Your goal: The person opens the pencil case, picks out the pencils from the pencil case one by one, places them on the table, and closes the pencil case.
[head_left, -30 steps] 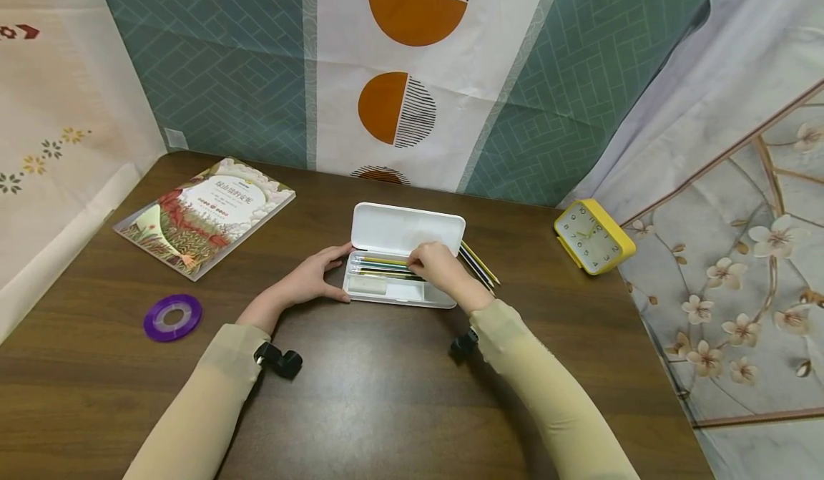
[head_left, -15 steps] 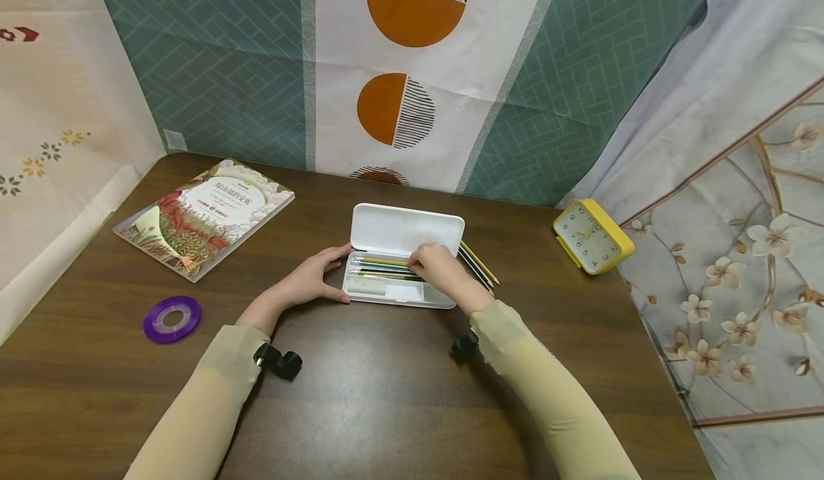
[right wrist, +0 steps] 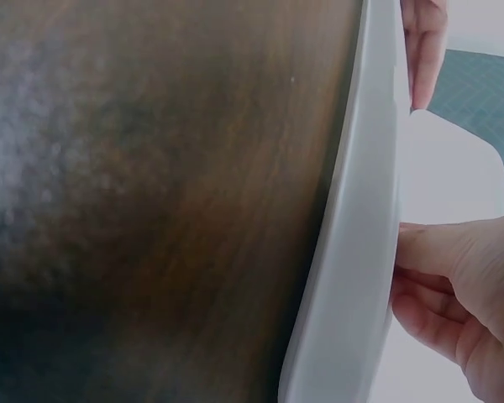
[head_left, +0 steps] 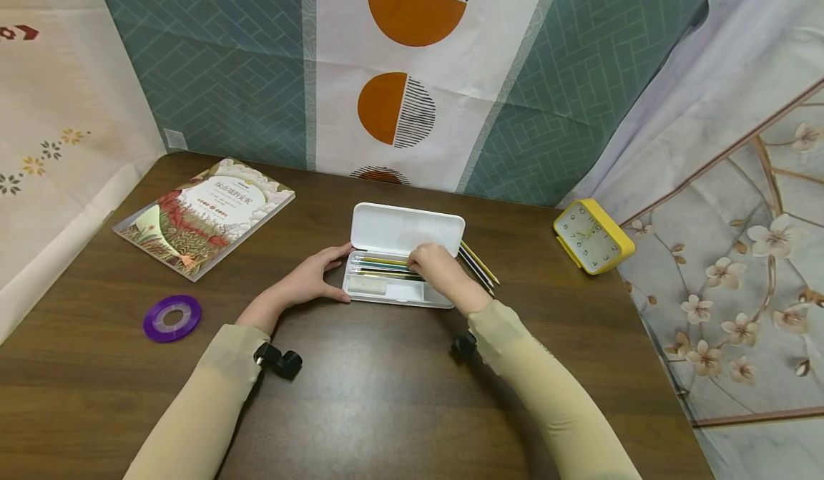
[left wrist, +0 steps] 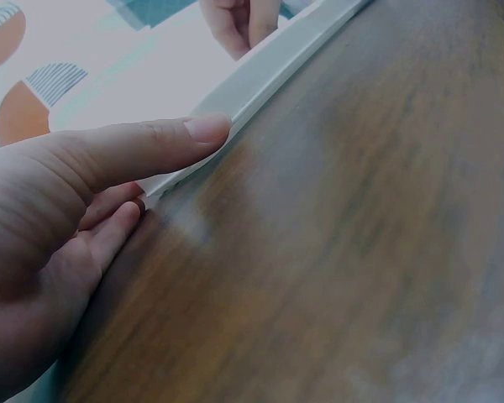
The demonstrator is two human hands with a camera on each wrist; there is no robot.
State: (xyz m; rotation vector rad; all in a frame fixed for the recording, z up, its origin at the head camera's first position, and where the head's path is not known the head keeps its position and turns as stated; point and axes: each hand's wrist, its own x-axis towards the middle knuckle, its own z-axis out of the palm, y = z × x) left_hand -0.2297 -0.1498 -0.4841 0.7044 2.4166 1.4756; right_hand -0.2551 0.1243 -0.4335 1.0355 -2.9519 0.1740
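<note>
A white pencil case [head_left: 407,227] lies with its lid raised on the table. Inside are several pencils [head_left: 381,266] in a row, with a pale eraser [head_left: 367,285] in the front compartment. My left hand [head_left: 307,277] holds the case's left end, thumb [left wrist: 164,151] on the front rim and fingers toward the back corner. Over the right part of the case, my right hand [head_left: 439,265] reaches in with curled fingers and pinches a pencil at its right end; the case wall hides the fingertips in the right wrist view. More pencils [head_left: 478,267] lie beside the case on the right.
On the brown table [head_left: 360,408], a picture book [head_left: 209,212] lies at the back left. A purple ring-shaped roll [head_left: 154,320] is nearer on the left. A yellow alarm clock [head_left: 591,237] stands at the right. Patterned cloth [head_left: 244,72] hangs behind.
</note>
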